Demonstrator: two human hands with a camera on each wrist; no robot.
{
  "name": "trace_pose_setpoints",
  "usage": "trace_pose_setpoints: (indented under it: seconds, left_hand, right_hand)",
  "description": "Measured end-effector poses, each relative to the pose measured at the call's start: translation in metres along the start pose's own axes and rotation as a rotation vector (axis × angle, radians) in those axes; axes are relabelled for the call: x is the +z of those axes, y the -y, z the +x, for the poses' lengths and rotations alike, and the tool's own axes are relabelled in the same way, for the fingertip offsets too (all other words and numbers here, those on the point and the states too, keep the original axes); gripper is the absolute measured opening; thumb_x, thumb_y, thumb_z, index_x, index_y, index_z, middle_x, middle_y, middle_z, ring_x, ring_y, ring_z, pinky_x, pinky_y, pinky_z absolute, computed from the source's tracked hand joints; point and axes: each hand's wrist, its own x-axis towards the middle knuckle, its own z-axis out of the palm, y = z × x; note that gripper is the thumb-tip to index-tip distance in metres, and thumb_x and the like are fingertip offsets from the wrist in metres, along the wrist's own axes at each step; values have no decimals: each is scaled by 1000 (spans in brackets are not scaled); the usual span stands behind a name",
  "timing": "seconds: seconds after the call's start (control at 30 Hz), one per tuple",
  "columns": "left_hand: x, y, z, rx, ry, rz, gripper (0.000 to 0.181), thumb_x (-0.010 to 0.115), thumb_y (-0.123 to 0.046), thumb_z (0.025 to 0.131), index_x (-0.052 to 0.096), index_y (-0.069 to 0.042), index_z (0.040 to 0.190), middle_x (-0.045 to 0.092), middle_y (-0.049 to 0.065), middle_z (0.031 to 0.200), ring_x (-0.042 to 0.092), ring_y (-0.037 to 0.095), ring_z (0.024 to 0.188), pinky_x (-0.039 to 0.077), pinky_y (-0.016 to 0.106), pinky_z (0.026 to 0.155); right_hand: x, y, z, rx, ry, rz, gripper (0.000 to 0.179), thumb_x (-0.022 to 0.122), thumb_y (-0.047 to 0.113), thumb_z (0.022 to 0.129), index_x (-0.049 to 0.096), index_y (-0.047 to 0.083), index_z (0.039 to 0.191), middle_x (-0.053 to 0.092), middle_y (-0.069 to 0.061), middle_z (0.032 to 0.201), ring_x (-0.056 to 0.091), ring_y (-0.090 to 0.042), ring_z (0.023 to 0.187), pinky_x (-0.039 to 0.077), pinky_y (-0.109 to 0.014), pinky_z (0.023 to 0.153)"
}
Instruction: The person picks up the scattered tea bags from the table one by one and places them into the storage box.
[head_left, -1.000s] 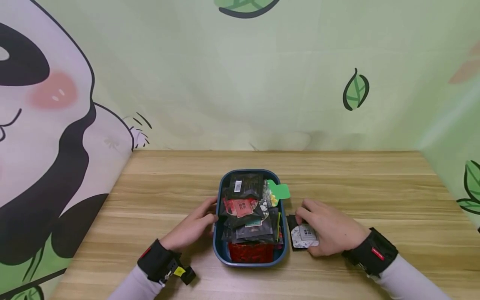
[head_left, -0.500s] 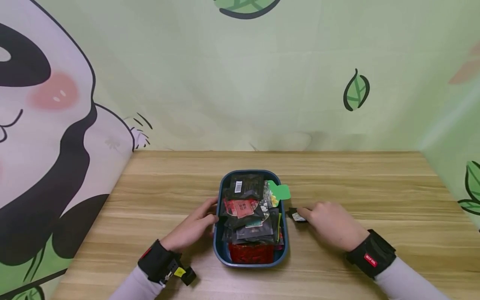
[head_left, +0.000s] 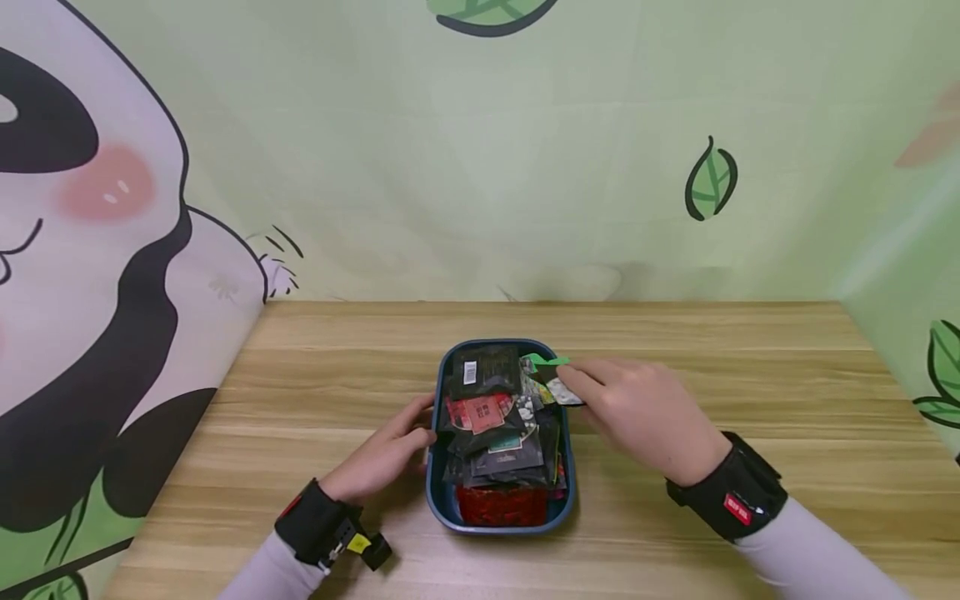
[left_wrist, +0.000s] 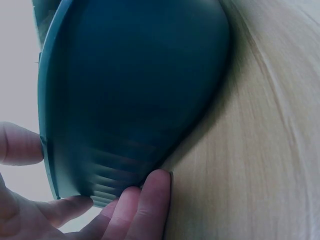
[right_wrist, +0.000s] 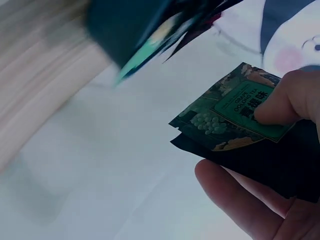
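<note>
A blue plastic basket (head_left: pixel 572 475) filled with tea sachets sits on the wooden table. My left hand (head_left: pixel 382 454) rests against its left side; in the left wrist view the fingers (left_wrist: pixel 150 205) touch the slotted outer wall and one fingertip meets the rim. With thumb and fingers my right hand (head_left: pixel 645 417) pinches tea sachets (right_wrist: pixel 235 112) over the basket's right rim. The upper one has a green label reading grape oolong tea, with a dark edge of another below it. Inside lie a black sachet (head_left: pixel 487 371) with a barcode and a red-labelled sachet (head_left: pixel 483 414).
A shiny red packet (head_left: pixel 502 506) lies at the basket's near end. A green tag (head_left: pixel 551 361) sticks out over the far right rim. The wooden table (head_left: pixel 337 350) ends at a printed backdrop (head_left: pixel 525 167) with a panda at left.
My right hand has lifted the tea sachets off the table right of the basket and moved them up and left to its rim. The left hand has not moved.
</note>
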Motion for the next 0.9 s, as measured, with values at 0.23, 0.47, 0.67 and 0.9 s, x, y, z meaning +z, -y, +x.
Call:
trace_pose_setpoints:
  seconds: [0.23,0.47,0.67,0.9]
  left_hand:
    - [-1,0,-1,5,-1,2,62,46,-20,99,28,-13,158,39,22,151,50,31,124,52,43,88]
    - [0,1,1,-5,2,-21,62,46,-18,98,29,-13,157,38,21,151,49,33,125,52,45,89]
    - [0,1,2,-14,-7,-9,62,46,-19,98,29,-13,158,38,21,151,49,32,125,52,44,89]
    - [1,1,1,-17,-8,-4,62,45,-19,98,28,-13,157,38,22,151,48,33,125,52,44,89]
  right_hand:
    - [18,28,29,-27,145,95,52,64,25,88,63,5,135,64,-13,130,64,-28,113,53,-41,88]
    - [26,36,26,56,427,286,100,53,74,81,27,19,161,22,-10,165,21,-36,149,27,-60,111]
    - [31,38,19,107,512,362,109,50,82,77,21,21,163,14,-9,167,13,-37,150,24,-64,111]
    - [43,46,16,109,551,383,112,46,84,77,12,23,164,4,-7,168,8,-34,151,18,-64,113]
